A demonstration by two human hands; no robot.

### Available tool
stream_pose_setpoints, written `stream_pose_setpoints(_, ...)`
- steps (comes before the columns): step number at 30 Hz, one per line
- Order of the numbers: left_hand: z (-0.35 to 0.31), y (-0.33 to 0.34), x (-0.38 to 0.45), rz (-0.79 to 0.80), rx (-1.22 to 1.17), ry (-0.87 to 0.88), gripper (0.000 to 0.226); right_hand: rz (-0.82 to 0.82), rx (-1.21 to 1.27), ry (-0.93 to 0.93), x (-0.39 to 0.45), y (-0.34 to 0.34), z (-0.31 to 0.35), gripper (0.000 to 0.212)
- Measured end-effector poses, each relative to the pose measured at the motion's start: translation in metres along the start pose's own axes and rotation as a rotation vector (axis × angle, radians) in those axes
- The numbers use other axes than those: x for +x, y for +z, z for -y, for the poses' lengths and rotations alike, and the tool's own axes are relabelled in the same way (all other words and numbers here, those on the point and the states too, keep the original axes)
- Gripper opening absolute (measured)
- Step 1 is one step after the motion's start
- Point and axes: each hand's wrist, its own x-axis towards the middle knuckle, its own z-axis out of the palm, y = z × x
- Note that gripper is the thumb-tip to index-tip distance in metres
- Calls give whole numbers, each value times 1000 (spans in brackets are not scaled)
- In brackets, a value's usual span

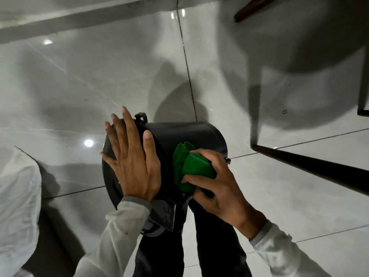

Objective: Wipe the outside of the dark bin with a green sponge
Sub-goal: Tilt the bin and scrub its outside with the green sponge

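The dark bin (191, 134) lies tipped on its side above the glossy tiled floor, its round end facing left. My left hand (132, 158) lies flat with fingers spread against that round end, steadying it. My right hand (217, 182) presses a crumpled green sponge (189, 166) against the bin's curved outer wall, fingers closed around the sponge. A small hinge tab (140, 116) sticks up at the bin's top edge. The bin's lower part is hidden behind my hands and sleeves.
Dark wooden chair legs (311, 166) slant in at the right, one more at the top right (253, 7). A white cloth or bag (18, 206) lies at the left. My dark trouser legs (215, 246) are below the bin.
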Motion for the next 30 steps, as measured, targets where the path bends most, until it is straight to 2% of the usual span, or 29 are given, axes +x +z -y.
stream_pose_setpoints(2,-1,0,-1,6,-2,-3,68,3,-131,-20,-6,0,-11,31)
stream_pose_setpoints(4,-4,1,-1,15,-1,-10,68,-17,-169,130,-13,-7,-24,31)
stream_pose_setpoints(6,-9,4,-1,18,2,6,68,-69,-111,325,-20,-15,-34,33)
stream_pose_setpoints(8,-16,8,1,14,-1,18,67,-103,15,389,-21,-14,-33,37)
stream_pose_setpoints(12,-22,13,1,1,28,44,67,-103,171,158,-16,-8,-8,39)
stream_pose_setpoints(16,-21,12,-1,13,47,57,67,-65,66,31,-16,-11,-13,42)
stream_pose_setpoints(17,-21,12,-1,20,54,59,67,-61,53,57,-19,-10,-19,44)
stream_pose_setpoints(21,-21,11,-6,59,69,99,69,-109,40,521,-20,4,-69,52)
stream_pose_setpoints(23,-25,13,-8,60,61,115,70,-216,278,832,-4,9,-99,49)
stream_pose_setpoints(24,-28,16,-8,59,60,124,70,-278,382,915,5,10,-111,47)
stream_pose_setpoints(27,-40,25,-9,58,80,155,70,-328,432,986,30,9,-132,45)
stream_pose_setpoints(30,-40,25,-11,62,92,169,69,-225,375,975,69,0,-140,42)
